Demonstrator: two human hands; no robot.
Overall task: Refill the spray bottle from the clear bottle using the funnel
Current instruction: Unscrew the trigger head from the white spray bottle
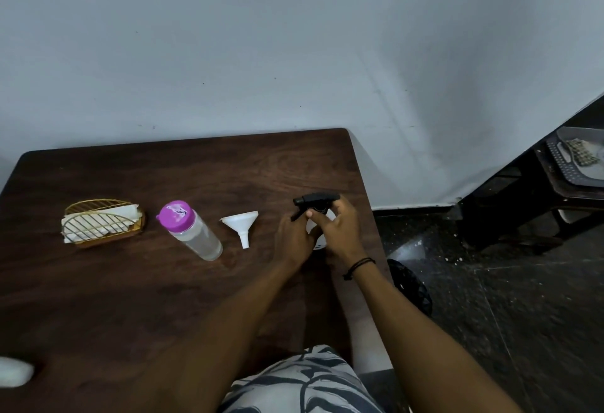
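The spray bottle stands near the right edge of the dark wooden table; its white body is mostly hidden by my hands. My left hand wraps the body from the left. My right hand grips the black trigger head at the neck. A white funnel rests just left of my hands, wide mouth up and tilted, spout toward me. Further left stands the clear bottle with a purple cap, holding clear liquid.
A gold wire napkin holder with white napkins sits at the table's left. A white object lies at the near left edge. The wall is right behind the table. Dark furniture and a black round object are on the floor at the right.
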